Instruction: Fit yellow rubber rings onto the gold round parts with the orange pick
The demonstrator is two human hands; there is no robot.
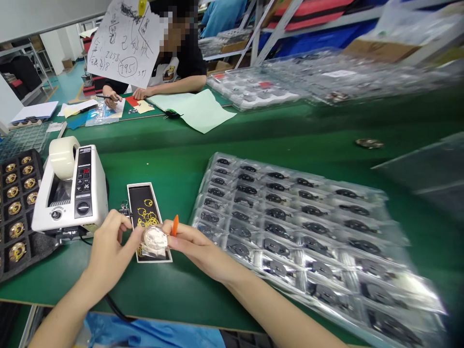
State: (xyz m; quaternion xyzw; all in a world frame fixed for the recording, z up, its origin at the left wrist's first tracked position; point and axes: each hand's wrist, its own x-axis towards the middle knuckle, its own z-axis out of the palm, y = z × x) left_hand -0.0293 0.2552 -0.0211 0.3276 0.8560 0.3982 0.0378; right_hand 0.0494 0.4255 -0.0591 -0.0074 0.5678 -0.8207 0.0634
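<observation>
On the green workbench a big clear tray of black parts lies right of a white tape dispenser. Both forearms reach in from the near edge, angled together. The left hand and right hand close narrowly on a round silver disc in clear wrapping, just above a black card. A small orange pick pokes up from the right hand.

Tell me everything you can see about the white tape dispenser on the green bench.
The electronic tape dispenser has a white housing, with a clear tape roll mounted on top. Its black control panel shows a red digital readout, apparently 36, above buttons and a round dial. It sits on the green bench mat, beside a black tray.
</observation>
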